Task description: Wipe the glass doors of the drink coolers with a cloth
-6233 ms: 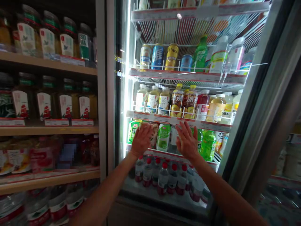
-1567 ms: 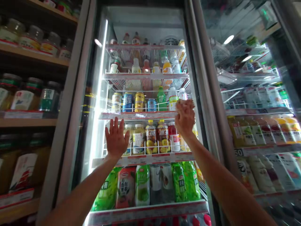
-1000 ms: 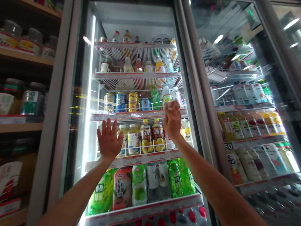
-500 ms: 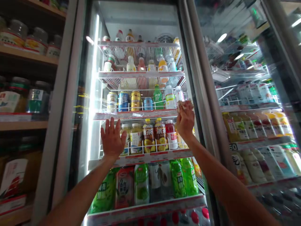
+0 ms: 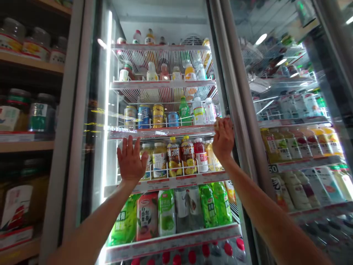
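Observation:
My left hand (image 5: 131, 158) is raised with fingers stretched, palm toward the glass door (image 5: 162, 22) of a lit drinks cooler. It seems to lie flat on the glass, in front of the shelf of tea bottles (image 5: 174, 156). My right hand (image 5: 224, 140) presses a crumpled pale cloth (image 5: 217, 124) to the glass near the door's right edge. Most of the cloth hides behind its fingers. Behind the glass between both hands stand cans (image 5: 158, 116) and a green bottle (image 5: 184, 111).
On the left, wooden shelves (image 5: 30, 145) hold several jars. A grey metal door frame (image 5: 239, 88) runs down the right side, with a second glass-fronted cooler of juice bottles (image 5: 295, 145) beyond. Large green cartons and bottles (image 5: 211, 204) fill a lower shelf.
My right hand and the cloth have moved slightly right, toward the door frame. My left hand stays almost in place, and the view has shifted a little.

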Tool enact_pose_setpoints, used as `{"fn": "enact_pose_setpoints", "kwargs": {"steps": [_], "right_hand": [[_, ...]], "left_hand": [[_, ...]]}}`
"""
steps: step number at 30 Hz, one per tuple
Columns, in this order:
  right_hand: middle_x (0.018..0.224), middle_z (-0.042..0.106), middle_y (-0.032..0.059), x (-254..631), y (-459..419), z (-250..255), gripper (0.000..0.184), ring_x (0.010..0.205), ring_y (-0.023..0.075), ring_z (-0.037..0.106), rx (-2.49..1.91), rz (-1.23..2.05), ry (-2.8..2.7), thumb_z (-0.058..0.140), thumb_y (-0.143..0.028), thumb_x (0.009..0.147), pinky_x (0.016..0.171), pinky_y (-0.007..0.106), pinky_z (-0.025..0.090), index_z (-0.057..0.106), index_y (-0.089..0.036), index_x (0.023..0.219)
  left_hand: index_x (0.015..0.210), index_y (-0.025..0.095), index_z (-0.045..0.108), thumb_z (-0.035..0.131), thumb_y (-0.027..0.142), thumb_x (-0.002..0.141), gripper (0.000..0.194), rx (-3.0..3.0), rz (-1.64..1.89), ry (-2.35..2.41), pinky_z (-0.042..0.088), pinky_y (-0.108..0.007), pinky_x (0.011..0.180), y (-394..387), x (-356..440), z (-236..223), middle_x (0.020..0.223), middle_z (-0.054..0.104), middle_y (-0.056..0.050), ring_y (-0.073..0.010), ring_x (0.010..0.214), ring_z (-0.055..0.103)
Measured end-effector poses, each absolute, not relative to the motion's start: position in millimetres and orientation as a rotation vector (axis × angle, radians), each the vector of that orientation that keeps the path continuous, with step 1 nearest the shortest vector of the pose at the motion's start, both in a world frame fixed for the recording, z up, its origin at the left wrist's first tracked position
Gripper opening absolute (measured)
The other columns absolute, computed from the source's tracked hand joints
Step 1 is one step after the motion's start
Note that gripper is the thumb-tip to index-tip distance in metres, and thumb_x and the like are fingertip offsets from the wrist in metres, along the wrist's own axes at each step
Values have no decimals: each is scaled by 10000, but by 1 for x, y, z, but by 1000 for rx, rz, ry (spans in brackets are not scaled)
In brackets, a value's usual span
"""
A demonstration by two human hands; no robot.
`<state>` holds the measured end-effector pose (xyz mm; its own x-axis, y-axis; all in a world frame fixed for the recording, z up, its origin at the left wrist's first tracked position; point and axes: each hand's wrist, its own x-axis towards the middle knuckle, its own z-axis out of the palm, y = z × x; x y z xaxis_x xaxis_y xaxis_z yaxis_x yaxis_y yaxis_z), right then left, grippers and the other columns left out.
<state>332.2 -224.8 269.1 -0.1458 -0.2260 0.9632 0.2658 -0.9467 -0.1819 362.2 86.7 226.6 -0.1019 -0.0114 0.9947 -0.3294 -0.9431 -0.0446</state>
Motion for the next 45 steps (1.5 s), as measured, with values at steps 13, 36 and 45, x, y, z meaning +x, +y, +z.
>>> {"fn": "enact_pose_setpoints", "kwargs": {"steps": [13, 36, 45], "right_hand": [[1438, 315, 74, 328, -239, 247, 499, 1338, 264, 250, -1854, -2173, -65, 340, -180, 861, 1061, 521, 272, 339, -196, 1359], [1435, 327, -19, 333, -161, 211, 541, 1356, 189, 216, -2110, -2173, -741, 366, -164, 855, 1094, 418, 269, 288, -311, 1370], [1422, 347, 69, 333, -225, 238, 517, 1331, 258, 269, -1814, -2216, -128, 329, -193, 861, 1044, 535, 271, 296, -234, 1375]], "left_hand": [[1367, 160, 302, 349, 413, 867, 562, 1964, 2136, -361, 102, -475, 1094, 87, 363, 226, 1460, 233, -124, -264, 1364, 140], [1359, 169, 316, 352, 407, 862, 552, 1965, 2103, -347, 105, -465, 1096, 88, 361, 226, 1463, 232, -103, -248, 1366, 137], [1346, 169, 344, 370, 401, 856, 543, 1927, 2074, -348, 108, -462, 1097, 85, 358, 226, 1452, 261, -102, -247, 1361, 160]]}}
